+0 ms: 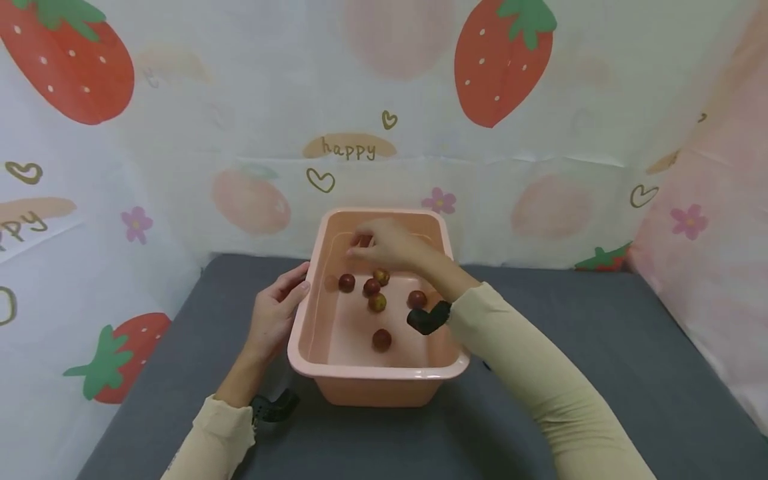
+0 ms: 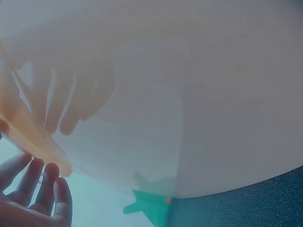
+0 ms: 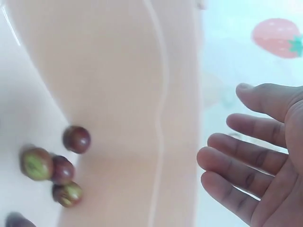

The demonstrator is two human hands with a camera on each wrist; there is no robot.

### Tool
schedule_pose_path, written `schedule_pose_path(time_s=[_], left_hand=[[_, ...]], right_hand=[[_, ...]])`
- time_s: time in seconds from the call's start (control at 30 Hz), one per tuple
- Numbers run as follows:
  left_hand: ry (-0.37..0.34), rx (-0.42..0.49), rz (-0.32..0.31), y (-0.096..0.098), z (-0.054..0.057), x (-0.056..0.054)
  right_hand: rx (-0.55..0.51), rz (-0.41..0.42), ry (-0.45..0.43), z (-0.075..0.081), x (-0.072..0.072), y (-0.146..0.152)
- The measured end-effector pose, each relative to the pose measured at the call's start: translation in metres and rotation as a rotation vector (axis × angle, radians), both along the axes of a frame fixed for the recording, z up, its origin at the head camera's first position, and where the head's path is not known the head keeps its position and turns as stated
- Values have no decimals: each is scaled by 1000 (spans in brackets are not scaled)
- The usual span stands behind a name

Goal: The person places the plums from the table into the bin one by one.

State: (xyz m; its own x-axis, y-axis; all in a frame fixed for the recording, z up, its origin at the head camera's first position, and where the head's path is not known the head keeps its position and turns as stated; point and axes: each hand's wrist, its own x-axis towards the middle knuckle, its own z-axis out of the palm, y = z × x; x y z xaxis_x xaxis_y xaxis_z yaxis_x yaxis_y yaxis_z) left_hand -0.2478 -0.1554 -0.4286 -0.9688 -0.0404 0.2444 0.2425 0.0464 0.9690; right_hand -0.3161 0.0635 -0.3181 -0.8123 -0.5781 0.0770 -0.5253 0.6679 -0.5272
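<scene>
A pink plastic basin (image 1: 372, 375) stands on the grey cloth and holds shallow water with several small red and green-red fruits (image 1: 377, 303). My left hand (image 1: 279, 313) lies against the basin's left outer wall, with the thumb at the rim and the fingers fairly straight. In the left wrist view those fingers (image 2: 40, 198) sit just beside the basin wall (image 2: 165, 94). My right hand (image 1: 384, 243) hovers over the far end of the basin, above the fruits. The right wrist view shows this hand (image 3: 255, 161) with relaxed, spread fingers holding nothing, and the fruits (image 3: 62, 170) lie below by the inner wall (image 3: 118, 94).
The grey cloth (image 1: 600, 347) covers the table on both sides of the basin. A strawberry-print curtain (image 1: 504, 60) closes the back and both sides. Black camera mounts sit on the right wrist (image 1: 427, 319) and the left wrist (image 1: 273, 408).
</scene>
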Motion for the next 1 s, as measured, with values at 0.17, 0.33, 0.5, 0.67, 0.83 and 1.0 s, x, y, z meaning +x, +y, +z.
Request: schedule_pose_path(time_s=[0.17, 0.33, 0.5, 0.67, 0.83, 1.0], left_hand=[[4, -3, -8, 1, -2, 0], [4, 2, -7, 3, -2, 1], [12, -11, 21, 2, 0, 1], [11, -1, 24, 3, 0, 0], [4, 17, 21, 3, -1, 1], [7, 17, 18, 3, -2, 0]], right_hand=[[-61, -12, 74, 20, 12, 26], [-100, -18, 185, 31, 26, 53], [-142, -36, 238, 36, 41, 83], [-176, -70, 251, 24, 55, 118], [-212, -115, 236, 7, 69, 152], [-271, -158, 197, -8, 81, 179]])
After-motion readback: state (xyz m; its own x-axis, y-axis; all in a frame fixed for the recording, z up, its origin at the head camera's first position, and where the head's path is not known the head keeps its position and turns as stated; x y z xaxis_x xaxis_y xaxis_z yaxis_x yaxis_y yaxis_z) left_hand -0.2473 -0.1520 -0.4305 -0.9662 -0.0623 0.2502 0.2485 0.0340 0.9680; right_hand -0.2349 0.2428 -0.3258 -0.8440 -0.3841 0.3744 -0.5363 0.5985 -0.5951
